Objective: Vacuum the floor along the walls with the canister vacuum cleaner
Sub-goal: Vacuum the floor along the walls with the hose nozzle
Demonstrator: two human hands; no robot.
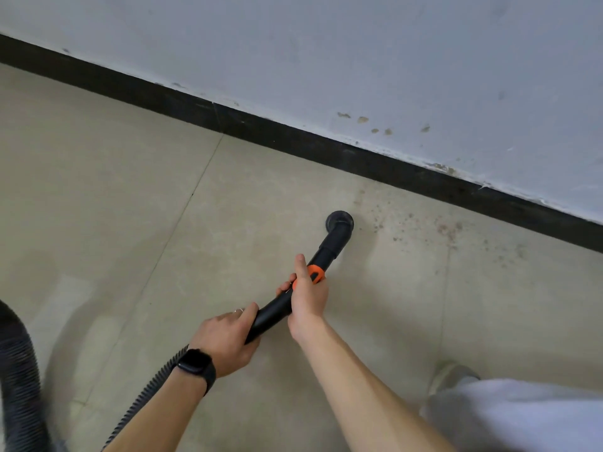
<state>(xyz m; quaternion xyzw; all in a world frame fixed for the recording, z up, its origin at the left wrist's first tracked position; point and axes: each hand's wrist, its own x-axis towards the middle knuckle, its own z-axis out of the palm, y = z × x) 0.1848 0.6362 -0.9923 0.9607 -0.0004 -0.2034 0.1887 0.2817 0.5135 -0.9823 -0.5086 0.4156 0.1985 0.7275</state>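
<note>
Bare rm: tiled floor [98, 197], scuffed wall [359, 44].

Thick hose [16, 370], near left: blurred, cut off by the left and bottom edges.
Thin hose [153, 386]: runs out at the bottom edge. Its far end is hidden behind the left hand [225, 340], as is the near end of the wand [274, 313].
Right hand [306, 298]: covers part of the orange collar [316, 272].
Nozzle [339, 220]: mouth hidden against the floor [98, 190].
Shoe [452, 376], near right: blurred, partly covered by the trouser leg [522, 415], which is cut off by the right and bottom edges.
Specks [456, 230], far right: too small to identify.
</note>
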